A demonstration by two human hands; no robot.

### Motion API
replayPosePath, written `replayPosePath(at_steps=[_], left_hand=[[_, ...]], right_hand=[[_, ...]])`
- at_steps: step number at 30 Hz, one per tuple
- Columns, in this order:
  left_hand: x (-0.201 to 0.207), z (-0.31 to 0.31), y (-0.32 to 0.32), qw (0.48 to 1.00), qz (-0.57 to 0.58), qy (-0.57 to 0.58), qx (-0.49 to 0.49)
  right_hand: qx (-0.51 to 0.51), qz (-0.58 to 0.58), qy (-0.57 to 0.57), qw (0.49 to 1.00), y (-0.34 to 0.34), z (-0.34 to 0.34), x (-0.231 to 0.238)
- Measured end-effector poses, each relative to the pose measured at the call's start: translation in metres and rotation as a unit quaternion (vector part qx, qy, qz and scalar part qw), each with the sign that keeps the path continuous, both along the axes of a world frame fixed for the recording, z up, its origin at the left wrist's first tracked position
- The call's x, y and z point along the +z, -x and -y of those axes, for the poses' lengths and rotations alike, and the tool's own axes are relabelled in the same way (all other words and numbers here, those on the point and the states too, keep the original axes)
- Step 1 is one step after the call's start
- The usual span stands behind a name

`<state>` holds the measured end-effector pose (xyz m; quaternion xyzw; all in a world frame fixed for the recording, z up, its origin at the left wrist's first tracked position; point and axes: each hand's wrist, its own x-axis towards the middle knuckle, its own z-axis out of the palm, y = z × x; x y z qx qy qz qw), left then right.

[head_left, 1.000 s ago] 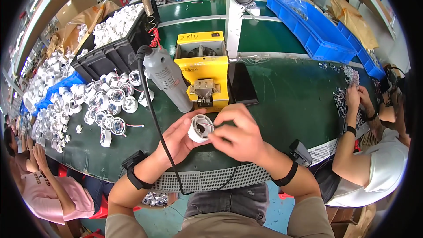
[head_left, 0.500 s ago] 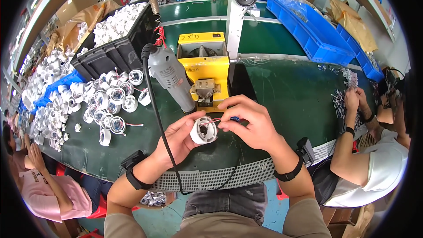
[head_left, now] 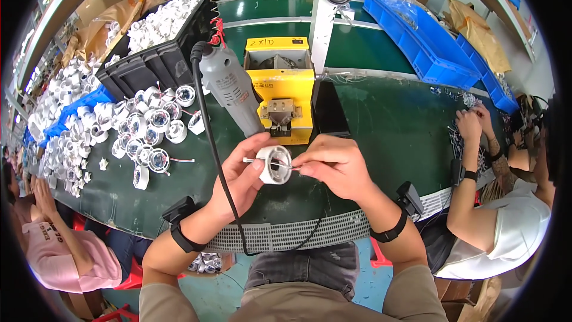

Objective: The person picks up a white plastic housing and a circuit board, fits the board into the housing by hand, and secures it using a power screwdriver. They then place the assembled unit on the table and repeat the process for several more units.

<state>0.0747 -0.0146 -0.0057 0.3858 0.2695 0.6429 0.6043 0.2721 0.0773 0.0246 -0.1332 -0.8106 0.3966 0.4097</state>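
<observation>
A round white plastic housing [head_left: 277, 164] is gripped between the thumb and fingers of my left hand [head_left: 245, 170], its open face turned to the right. My right hand [head_left: 333, 164] pinches a thin wire lead [head_left: 291, 167] at that open face. The lead's white connector end [head_left: 250, 160] pokes out past the housing's left side, by my left thumb. What sits inside the housing is too small to make out. Just beyond my hands stands a yellow machine [head_left: 280, 95] with a metal fixture on its front. A grey electric screwdriver [head_left: 232, 89] leans to its left.
White housings with wires [head_left: 152, 128] lie piled at left, near a black crate [head_left: 152, 59] full of white parts. Blue bins [head_left: 420, 42] stand at far right. A black cable [head_left: 210, 125] hangs across my left wrist area. People sit working on both sides.
My right hand has come closer to the housing with the wire. A connector end now sticks out on the housing's left side. The housing has turned slightly, its open face more to the right.
</observation>
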Motion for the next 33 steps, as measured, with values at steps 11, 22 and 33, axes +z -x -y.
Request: replayPosePath(at_steps=[11, 22, 33], left_hand=[[-0.001, -0.004, -0.007, 0.996, 0.009, -0.033, -0.078], [-0.005, -0.002, -0.01, 0.976, -0.213, -0.034, -0.026], [-0.016, -0.013, 0.007, 0.981, -0.123, 0.131, -0.066]], right_hand=[[-0.04, -0.013, 0.069, 0.997, 0.02, 0.019, -0.014], [0.011, -0.023, 0.311, 0.95, 0.023, 0.013, -0.027], [-0.186, 0.0, -0.081, 0.979, 0.074, -0.01, 0.015]])
